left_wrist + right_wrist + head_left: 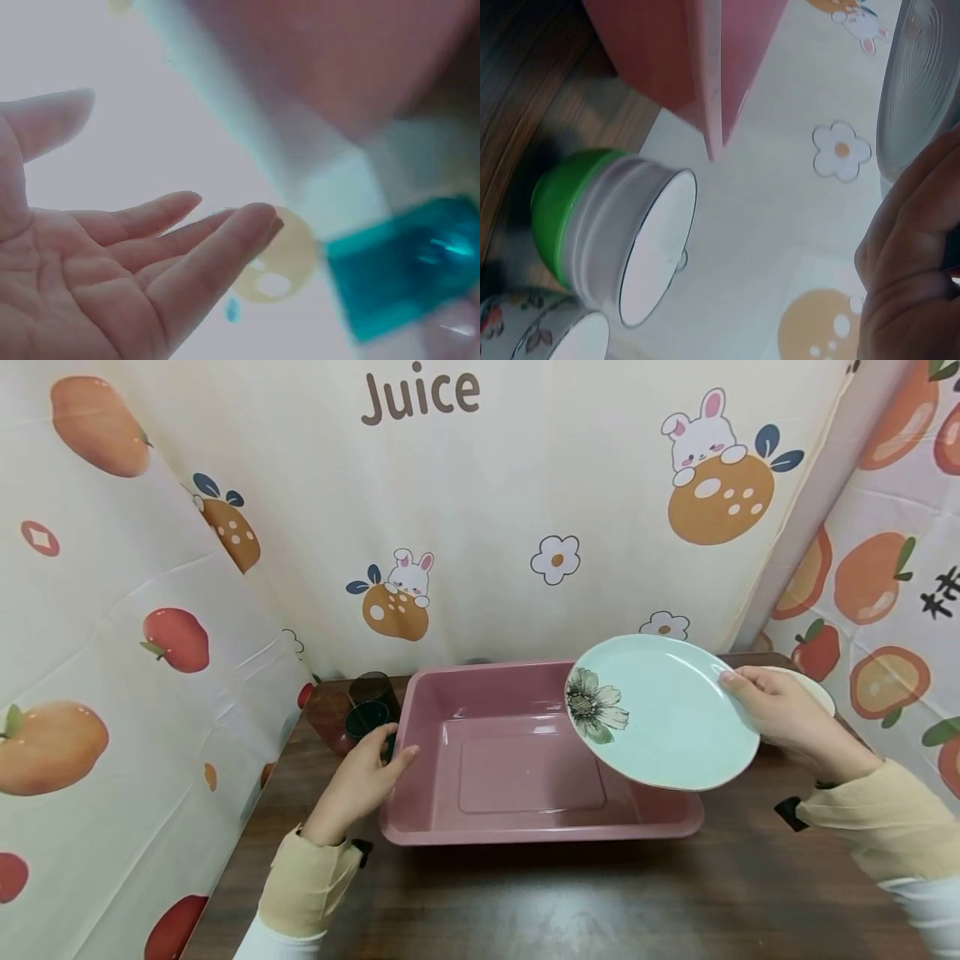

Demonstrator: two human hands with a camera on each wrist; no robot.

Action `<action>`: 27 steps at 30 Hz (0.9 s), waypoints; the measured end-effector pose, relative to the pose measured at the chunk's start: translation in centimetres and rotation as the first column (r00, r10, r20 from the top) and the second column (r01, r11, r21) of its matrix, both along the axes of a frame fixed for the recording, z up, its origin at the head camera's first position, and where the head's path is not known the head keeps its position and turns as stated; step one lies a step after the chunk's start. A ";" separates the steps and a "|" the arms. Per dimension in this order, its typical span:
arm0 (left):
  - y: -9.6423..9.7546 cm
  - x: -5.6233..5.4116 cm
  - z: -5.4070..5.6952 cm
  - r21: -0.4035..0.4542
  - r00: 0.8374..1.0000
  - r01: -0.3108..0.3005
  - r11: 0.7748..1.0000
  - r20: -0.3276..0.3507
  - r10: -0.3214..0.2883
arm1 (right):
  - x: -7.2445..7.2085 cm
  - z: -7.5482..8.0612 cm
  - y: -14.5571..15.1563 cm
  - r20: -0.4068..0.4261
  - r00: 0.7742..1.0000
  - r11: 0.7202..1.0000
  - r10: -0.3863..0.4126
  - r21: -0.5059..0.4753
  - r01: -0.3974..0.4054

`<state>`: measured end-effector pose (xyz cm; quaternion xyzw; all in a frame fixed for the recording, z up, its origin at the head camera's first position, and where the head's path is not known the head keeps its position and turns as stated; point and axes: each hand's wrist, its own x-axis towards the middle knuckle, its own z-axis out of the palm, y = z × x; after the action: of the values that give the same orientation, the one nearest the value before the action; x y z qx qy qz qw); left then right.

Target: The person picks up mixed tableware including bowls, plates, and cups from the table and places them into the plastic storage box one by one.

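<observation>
Right hand [783, 712] grips a plate [663, 714] — left hand [354, 785] near the basin [517, 777].

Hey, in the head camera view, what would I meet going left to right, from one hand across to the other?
Left hand → pink basin → pale blue-green plate with a flower on it → right hand, which grips the plate's edge.
</observation>
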<state>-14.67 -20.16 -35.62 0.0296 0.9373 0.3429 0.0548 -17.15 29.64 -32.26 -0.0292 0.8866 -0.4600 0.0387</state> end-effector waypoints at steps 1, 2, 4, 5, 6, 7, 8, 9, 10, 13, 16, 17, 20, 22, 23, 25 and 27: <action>0.4 0.0 0.8 0.016 1.000 0.018 1.000 -0.013 -0.018 | 0.0 -0.1 -0.2 -0.001 1.000 1.000 0.008 -0.015 -0.008; 0.8 -0.1 1.7 0.034 0.999 0.038 0.999 -0.024 -0.037 | -0.1 -0.1 -0.5 0.000 1.000 1.000 0.013 -0.027 -0.013; 1.9 -0.3 3.4 0.083 0.996 0.084 0.993 -0.037 -0.081 | -0.1 -0.2 -0.9 0.001 1.000 0.999 0.025 -0.037 -0.024; 2.6 -0.5 4.2 0.103 0.993 0.109 0.989 -0.047 -0.105 | -0.1 -0.2 -1.1 0.003 1.000 0.999 0.027 -0.037 -0.027; 3.3 -0.8 4.8 0.117 0.991 0.131 0.984 -0.053 -0.126 | -0.2 -0.2 -1.2 0.003 0.999 0.999 0.032 -0.039 -0.032; 4.0 -1.1 5.4 0.133 0.988 0.153 0.979 -0.057 -0.147 | -0.2 -0.1 -1.4 0.004 0.999 0.998 0.041 -0.044 -0.041; 4.8 -1.5 5.8 0.156 0.985 0.173 0.973 -0.054 -0.167 | -0.2 -0.1 -1.6 0.005 0.999 0.998 0.045 -0.045 -0.045; 5.7 -1.9 6.1 0.175 0.983 0.185 0.967 -0.048 -0.180 | -0.2 -0.1 -1.8 0.004 0.999 0.998 0.049 -0.048 -0.049; 6.5 -2.4 6.3 0.189 0.980 0.200 0.961 -0.045 -0.195 | -0.2 0.0 -2.0 0.001 0.999 0.998 0.051 -0.047 -0.051; 8.9 -3.8 6.1 0.232 0.972 0.230 0.945 -0.016 -0.233 | -0.2 0.1 -2.6 -0.007 0.998 0.996 0.068 -0.063 -0.068; 11.0 -5.0 5.5 0.310 0.961 0.249 0.918 0.042 -0.275 | -0.3 0.1 -3.0 -0.012 0.996 0.994 0.087 -0.072 -0.087; 11.6 -5.4 5.2 0.346 0.955 0.253 0.903 0.060 -0.291 | -0.3 0.0 -3.2 -0.008 0.996 0.993 0.090 -0.074 -0.091; 13.2 -6.1 4.7 0.453 0.938 0.260 0.853 0.090 -0.334 | -0.4 -0.1 -3.6 -0.003 0.995 0.992 0.101 -0.078 -0.101; 14.1 -6.3 4.4 0.489 0.931 0.266 0.831 0.094 -0.353 | -0.4 -0.3 -3.7 -0.002 0.995 0.993 0.096 -0.069 -0.096; 14.4 -6.4 4.4 0.492 0.930 0.269 0.828 0.092 -0.356 | -0.5 -0.4 -3.8 -0.005 0.995 0.993 0.098 -0.069 -0.098; 15.0 -6.5 4.3 0.485 0.931 0.270 0.832 0.090 -0.354 | -0.6 -0.5 -3.9 -0.006 0.995 0.993 0.097 -0.068 -0.097; 15.4 -6.6 4.2 0.464 0.934 0.270 0.843 0.088 -0.347 | -0.6 -0.6 -4.0 0.005 0.996 0.993 0.094 -0.069 -0.094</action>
<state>-21.23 -4.79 -31.38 0.1632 0.8086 0.5358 0.1802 -17.77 25.65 -32.86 -0.0703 0.8678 -0.4879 0.0629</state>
